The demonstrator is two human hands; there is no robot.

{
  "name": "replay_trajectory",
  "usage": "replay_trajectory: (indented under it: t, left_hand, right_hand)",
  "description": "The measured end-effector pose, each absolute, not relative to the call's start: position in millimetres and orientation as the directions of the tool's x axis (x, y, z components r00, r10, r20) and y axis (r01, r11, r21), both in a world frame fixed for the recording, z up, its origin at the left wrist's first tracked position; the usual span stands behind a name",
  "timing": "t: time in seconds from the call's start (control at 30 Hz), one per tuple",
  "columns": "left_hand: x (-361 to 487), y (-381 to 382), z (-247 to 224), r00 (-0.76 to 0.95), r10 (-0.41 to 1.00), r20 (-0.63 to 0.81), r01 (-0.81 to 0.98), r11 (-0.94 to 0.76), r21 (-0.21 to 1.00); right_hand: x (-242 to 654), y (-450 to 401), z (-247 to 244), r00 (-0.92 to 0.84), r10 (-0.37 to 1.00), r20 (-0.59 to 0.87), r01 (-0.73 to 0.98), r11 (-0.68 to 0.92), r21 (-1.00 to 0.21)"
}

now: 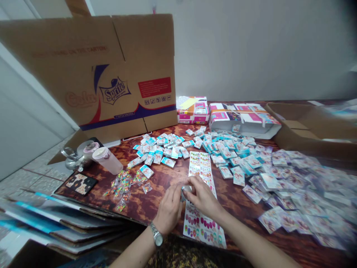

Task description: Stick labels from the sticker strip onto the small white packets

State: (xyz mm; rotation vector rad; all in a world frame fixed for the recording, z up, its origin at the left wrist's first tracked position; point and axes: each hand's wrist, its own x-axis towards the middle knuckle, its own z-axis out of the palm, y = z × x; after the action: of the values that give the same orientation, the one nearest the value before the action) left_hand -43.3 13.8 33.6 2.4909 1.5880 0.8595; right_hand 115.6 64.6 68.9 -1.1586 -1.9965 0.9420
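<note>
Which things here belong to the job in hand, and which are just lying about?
Likely the job: small pale item between left hand and right hand; printed sheet; blue-white boxes; colourful packets.
Likely lying about: pink bottle; metal kettle; flowered case.

A small pale box [186, 189], whitish with a bluish tint and apparently held at a tilt, though fingers cover too much of it to be sure, sits pinched between the left hand [169, 206] and right hand [201, 195], near the scene's middle.
</note>
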Motion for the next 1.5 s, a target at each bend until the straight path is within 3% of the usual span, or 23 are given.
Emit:
replay_trajectory:
  t: [0.13,0.3,0.7,0.97,1.1,1.33,1.5]
  left_hand:
    - [-44,12,35,0.336,0.834,0.438,0.8,-0.498,0.334]
    - [-38,9,36,0.314,0.849,0.425,0.764,-0.492,0.418]
    - [-40,14,52,0.169,0.929,0.328,0.619,-0.359,0.698]
    - [-36,11,46,0.222,0.882,0.416,0.716,-0.437,0.544]
    - [-37,12,49,0.193,0.877,0.44,0.755,-0.419,0.504]
    - [-35,10,48,0.151,0.887,0.437,0.778,-0.379,0.501]
    - [-31,10,46,0.132,0.885,0.447,0.825,-0.348,0.446]
  right_hand:
    - [118,72,59,-0.45,0.885,0.12,0.359,0.302,-0.883]
    - [115,73,57,-0.537,0.842,0.043,0.247,0.206,-0.947]
    - [129,62,83,-0.586,0.796,0.15,0.208,0.326,-0.922]
    - [112,49,76,-0.374,0.895,0.242,0.378,0.385,-0.842]
    - [112,44,75,-0.389,0.88,0.274,0.264,0.391,-0.882]
    - [104,42,65,-0.254,0.956,0.143,0.155,0.187,-0.97]
    - [97,37,71,-0.198,0.946,0.255,0.334,0.31,-0.89]
